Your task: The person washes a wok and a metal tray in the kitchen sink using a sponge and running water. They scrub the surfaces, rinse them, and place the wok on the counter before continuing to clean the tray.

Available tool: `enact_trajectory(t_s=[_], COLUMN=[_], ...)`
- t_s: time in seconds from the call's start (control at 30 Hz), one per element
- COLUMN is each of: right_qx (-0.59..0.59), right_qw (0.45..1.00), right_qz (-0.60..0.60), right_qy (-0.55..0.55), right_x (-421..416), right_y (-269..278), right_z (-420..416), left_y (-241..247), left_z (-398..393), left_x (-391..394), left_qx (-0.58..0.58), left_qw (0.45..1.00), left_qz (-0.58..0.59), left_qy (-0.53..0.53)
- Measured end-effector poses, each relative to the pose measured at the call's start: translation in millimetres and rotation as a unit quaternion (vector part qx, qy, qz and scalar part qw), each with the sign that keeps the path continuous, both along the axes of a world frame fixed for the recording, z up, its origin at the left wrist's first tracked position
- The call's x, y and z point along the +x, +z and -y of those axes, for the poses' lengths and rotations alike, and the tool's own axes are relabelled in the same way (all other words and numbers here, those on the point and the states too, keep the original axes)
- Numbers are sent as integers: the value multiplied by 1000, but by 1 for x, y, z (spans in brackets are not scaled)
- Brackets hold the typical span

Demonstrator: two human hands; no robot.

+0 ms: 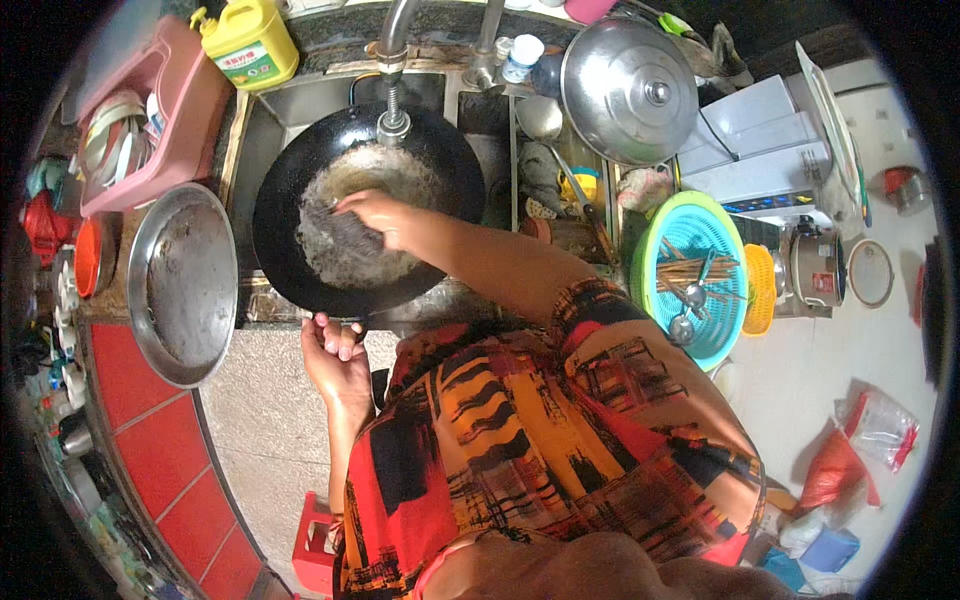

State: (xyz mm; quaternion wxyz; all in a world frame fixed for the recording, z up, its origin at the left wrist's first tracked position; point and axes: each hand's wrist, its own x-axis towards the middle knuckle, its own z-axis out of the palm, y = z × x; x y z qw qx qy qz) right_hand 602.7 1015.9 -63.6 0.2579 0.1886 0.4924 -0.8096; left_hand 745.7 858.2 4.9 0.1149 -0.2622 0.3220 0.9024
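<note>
A large black wok (281, 217) rests over the sink, with cloudy, foamy water (405, 176) in its bowl. Above the far side of the wok is the metal faucet (392, 124). My right hand (379, 217) reaches into the wok, fingers bent at the water; a dark, blurred scrubber-like thing (352, 234) lies under the palm, and whether the fingers grip it is unclear. Palm up, my left hand (332, 341) holds the wok at its near rim with curled fingers.
A steel basin (191, 285) and a pink dish rack (187, 112) stand left. Beyond the sink is a yellow jug (259, 45). Rightward are a ladle (540, 118), a domed metal lid (607, 90) and a green-rimmed basket (641, 270) with chopsticks (694, 268). A red stool (311, 551) stands below.
</note>
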Motion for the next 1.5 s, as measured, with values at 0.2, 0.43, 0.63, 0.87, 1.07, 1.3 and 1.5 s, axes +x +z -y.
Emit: enact_trajectory(t_s=[0.2,0.43,0.63,0.87,1.07,1.3,1.5], right_qx=[260,512,564,628,735,723,728], right_qw=[906,823,806,747,626,645,596], right_qz=[-295,-207,-144,-188,-87,-169,-338], right_qy=[158,132,110,110,245,180,-17], right_x=[54,122,147,154,150,125,42], right_y=[17,41,39,17,20,41,40], right_z=[-114,-222,-239,-269,-272,-276,-267], left_y=[0,1,45,111,121,99,62], left_z=[10,15,5,-19,-39,-12,-6], left_x=[-5,-21,-46,-83,-91,-85,-72], left_qx=[3,34,8,-191,-337,-128,18], left_qw=[1000,999,990,954,917,958,973], left_qz=[4,-31,-139,-202,-205,-255,-229], left_qy=[13,15,14,-109,-60,12,15])
